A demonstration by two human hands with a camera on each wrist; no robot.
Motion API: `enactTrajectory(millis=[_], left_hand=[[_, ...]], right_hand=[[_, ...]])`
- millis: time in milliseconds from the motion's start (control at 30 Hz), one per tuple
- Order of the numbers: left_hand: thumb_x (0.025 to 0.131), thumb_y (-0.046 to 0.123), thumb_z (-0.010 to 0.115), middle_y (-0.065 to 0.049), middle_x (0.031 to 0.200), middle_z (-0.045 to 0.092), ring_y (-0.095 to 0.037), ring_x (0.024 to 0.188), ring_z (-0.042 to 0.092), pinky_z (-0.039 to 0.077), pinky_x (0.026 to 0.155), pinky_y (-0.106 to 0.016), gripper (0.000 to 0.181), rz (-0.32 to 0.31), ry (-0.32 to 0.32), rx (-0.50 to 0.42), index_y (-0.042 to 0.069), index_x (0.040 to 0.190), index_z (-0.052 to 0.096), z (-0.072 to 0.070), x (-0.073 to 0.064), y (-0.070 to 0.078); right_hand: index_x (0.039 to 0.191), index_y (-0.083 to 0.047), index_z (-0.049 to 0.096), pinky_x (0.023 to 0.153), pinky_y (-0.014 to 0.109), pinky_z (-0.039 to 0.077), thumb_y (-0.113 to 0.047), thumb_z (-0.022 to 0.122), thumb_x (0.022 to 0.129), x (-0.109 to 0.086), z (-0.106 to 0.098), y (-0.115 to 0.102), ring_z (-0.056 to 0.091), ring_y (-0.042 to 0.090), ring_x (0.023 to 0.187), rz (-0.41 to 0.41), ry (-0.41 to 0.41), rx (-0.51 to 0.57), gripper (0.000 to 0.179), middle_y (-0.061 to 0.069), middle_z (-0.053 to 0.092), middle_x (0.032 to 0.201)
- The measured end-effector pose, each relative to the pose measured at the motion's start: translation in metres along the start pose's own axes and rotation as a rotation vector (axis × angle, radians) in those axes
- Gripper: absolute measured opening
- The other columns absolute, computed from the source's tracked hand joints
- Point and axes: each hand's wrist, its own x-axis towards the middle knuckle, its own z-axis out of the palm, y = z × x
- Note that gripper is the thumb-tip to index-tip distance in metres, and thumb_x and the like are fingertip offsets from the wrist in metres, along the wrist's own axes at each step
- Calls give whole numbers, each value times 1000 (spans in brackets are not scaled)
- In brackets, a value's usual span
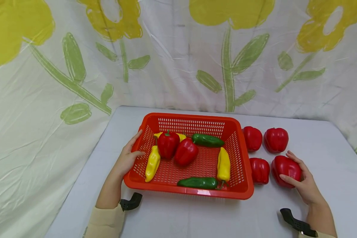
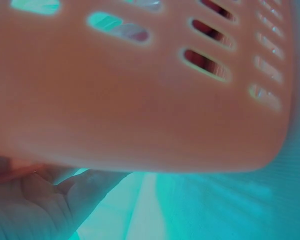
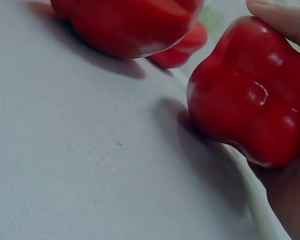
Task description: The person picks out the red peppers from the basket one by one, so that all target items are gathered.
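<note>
My left hand (image 1: 127, 161) grips the left rim of a red plastic basket (image 1: 172, 189), thumb over the rim and fingers along the outside. The slotted basket wall (image 2: 115, 110) fills most of the left wrist view. Inside lie two red bell peppers (image 1: 186, 152), yellow long peppers (image 1: 152, 164) and two green long peppers (image 1: 208, 140). To the right of the basket, my right hand (image 1: 308, 186) holds a red bell pepper (image 1: 285, 170) between thumb and fingers. In the right wrist view that bell pepper (image 3: 247, 95) shows its lobed end, with a shadow on the table below.
Three more red bell peppers (image 1: 276, 140) stand on the white table (image 1: 178, 218), close to the basket's right side. A white cloth with painted flowers (image 1: 178, 72) hangs behind the table. Black wrist camera mounts (image 1: 131, 201) stick out from both forearms.
</note>
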Motion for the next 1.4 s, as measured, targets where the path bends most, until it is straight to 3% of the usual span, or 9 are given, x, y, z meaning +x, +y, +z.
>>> enactTrajectory(millis=[267, 433, 733, 833, 900, 1133, 1400], left_hand=[[89, -2, 43, -5, 156, 18, -35, 130, 38, 47, 94, -47, 73, -9, 2, -7, 33, 148, 20, 0, -2, 1], [89, -2, 43, -5, 155, 18, -35, 129, 38, 47, 93, -47, 73, -8, -3, -12, 33, 149, 20, 0, -1, 2], [89, -2, 43, -6, 155, 18, -36, 129, 38, 47, 94, -47, 73, -11, -1, -7, 33, 149, 19, 1, -1, 2], [89, -2, 43, -6, 156, 18, -36, 130, 38, 47, 94, -48, 73, -14, -1, -6, 33, 149, 19, 1, -1, 2], [89, -2, 42, -6, 156, 17, -36, 130, 38, 46, 94, -48, 73, -17, -1, -6, 33, 149, 19, 1, -2, 3], [89, -2, 42, -6, 156, 17, -36, 130, 38, 46, 94, -48, 73, -18, -1, -4, 33, 149, 19, 0, -2, 3], [89, -1, 43, -5, 156, 17, -35, 129, 39, 47, 93, -47, 73, -24, 2, -5, 35, 148, 19, 0, -2, 3]], right_hand=[[148, -30, 13, 68, 14, 51, 1, 63, 80, -2, -3, 2, 31, -6, 107, 24, -34, 10, 90, -27, 30, 126], [148, -36, 7, 67, 14, 50, -5, 64, 81, -4, -5, 4, 30, -9, 103, 58, -48, -93, 93, -31, 26, 121], [148, -36, 6, 66, 15, 50, -17, 69, 80, -3, -6, 5, 28, -10, 99, 135, -44, -191, 94, -3, 30, 131], [148, -36, 3, 66, 15, 49, -17, 67, 82, -4, -7, 5, 27, -10, 99, 140, -44, -192, 95, -1, 28, 132], [148, -38, 1, 66, 14, 49, -16, 65, 83, -5, -7, 5, 27, -10, 99, 141, -40, -186, 94, -3, 27, 133], [149, -36, 6, 67, 12, 49, -12, 59, 87, -5, -8, 3, 28, -11, 102, 106, -12, -135, 85, -32, 24, 119], [149, -32, 12, 70, 12, 48, -10, 52, 88, -1, -6, 3, 31, -10, 105, 64, -44, -54, 77, -32, 29, 119]])
